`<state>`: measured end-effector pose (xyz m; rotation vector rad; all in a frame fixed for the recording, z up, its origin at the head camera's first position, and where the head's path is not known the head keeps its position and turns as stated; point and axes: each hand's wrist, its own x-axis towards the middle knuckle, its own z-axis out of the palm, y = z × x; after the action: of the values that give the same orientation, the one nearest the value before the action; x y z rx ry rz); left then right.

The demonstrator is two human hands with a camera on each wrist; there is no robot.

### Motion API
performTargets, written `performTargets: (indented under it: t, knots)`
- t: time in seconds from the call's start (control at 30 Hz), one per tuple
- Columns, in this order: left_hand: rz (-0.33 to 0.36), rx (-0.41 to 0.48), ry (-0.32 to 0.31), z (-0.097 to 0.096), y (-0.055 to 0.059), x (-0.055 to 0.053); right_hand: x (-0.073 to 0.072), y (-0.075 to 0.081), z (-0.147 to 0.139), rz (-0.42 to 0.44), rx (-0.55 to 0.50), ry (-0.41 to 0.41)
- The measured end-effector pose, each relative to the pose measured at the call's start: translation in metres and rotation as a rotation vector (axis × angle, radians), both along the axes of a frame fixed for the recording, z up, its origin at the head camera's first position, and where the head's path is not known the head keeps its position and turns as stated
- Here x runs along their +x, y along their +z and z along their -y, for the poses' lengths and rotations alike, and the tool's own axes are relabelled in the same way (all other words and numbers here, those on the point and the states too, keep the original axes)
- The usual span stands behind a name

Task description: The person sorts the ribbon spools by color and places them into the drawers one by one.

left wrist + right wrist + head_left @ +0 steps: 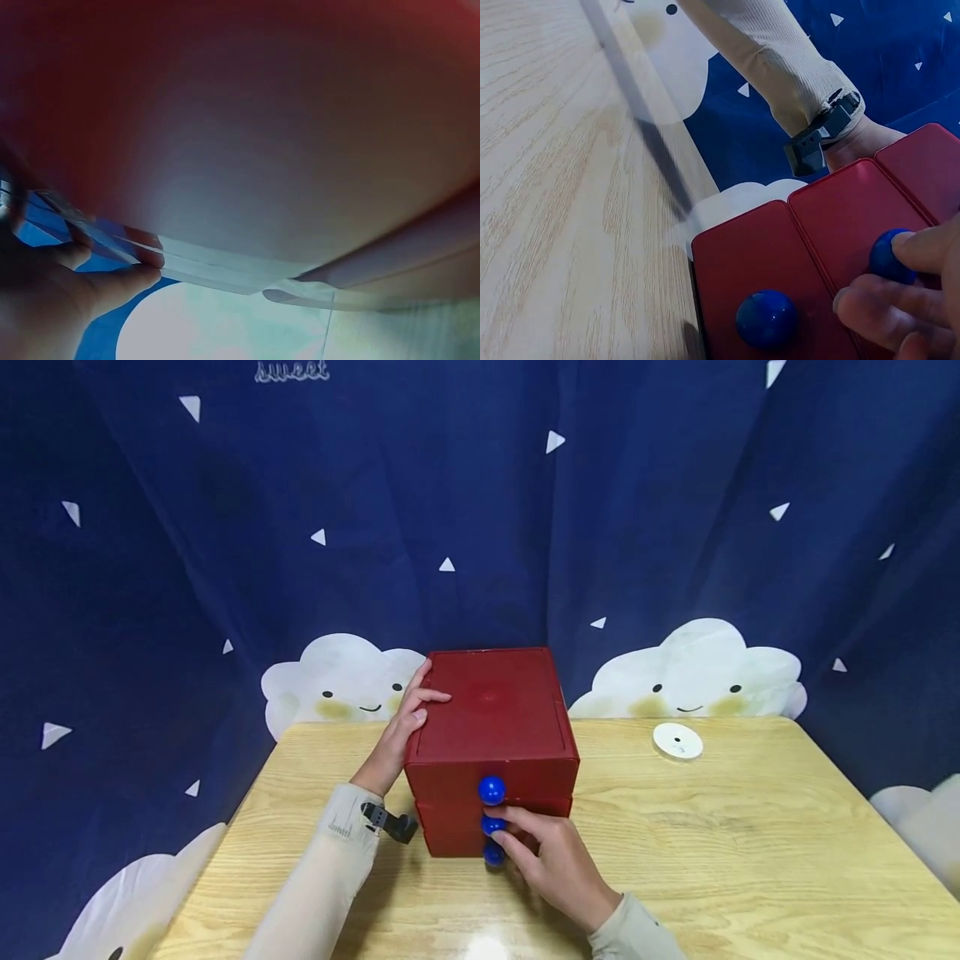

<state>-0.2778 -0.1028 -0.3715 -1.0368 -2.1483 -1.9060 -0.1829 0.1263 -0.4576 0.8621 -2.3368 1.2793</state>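
Observation:
A red three-drawer box [491,710] stands on the table, with round blue knobs in a column down its front. My left hand [401,727] rests against the box's left side, fingers stretched over its top edge. In the left wrist view the box's blurred side fills most of the picture, with my fingers [124,285] at the lower left. My right hand [558,864] pinches the middle blue knob [492,825] between thumb and fingers. Above that is the top knob [491,790]; below is the bottom knob [766,319]. The drawer fronts look flush in the right wrist view.
A white round disc [677,741] with a dark centre hole lies on the wooden table [735,843], right of the box. Behind the table hangs a dark blue curtain [480,485] with clouds and triangles. A black wrist camera [390,821] is strapped to my left wrist.

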Motion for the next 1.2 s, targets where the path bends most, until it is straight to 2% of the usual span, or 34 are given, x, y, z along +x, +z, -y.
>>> performTargets:
  t: [0.2,0.43,0.6,0.77,0.9,1.07,1.2]
  knots:
    - [-0.003,-0.012,0.006,0.002,-0.001,-0.003,0.001,0.001,0.001,-0.031,0.003,-0.028]
    - [-0.060,-0.034,0.016,0.004,0.004,-0.002,0.003,0.005,0.003,-0.085,0.020,-0.068]
    - [-0.045,-0.059,0.004,0.006,0.006,-0.002,0.005,0.006,0.002,-0.076,0.012,-0.097]
    - [-0.028,-0.089,0.024,0.007,0.006,-0.001,0.006,0.006,-0.002,-0.061,0.006,-0.107]
    - [-0.038,-0.086,0.021,0.006,0.005,-0.002,0.007,0.007,-0.008,-0.021,0.014,-0.100]
    - [-0.041,-0.062,0.013,0.005,0.004,-0.002,0.008,0.005,-0.010,0.067,0.081,-0.071]
    - [-0.037,-0.052,0.001,0.005,0.005,-0.001,0.006,-0.001,-0.011,0.153,0.147,-0.007]
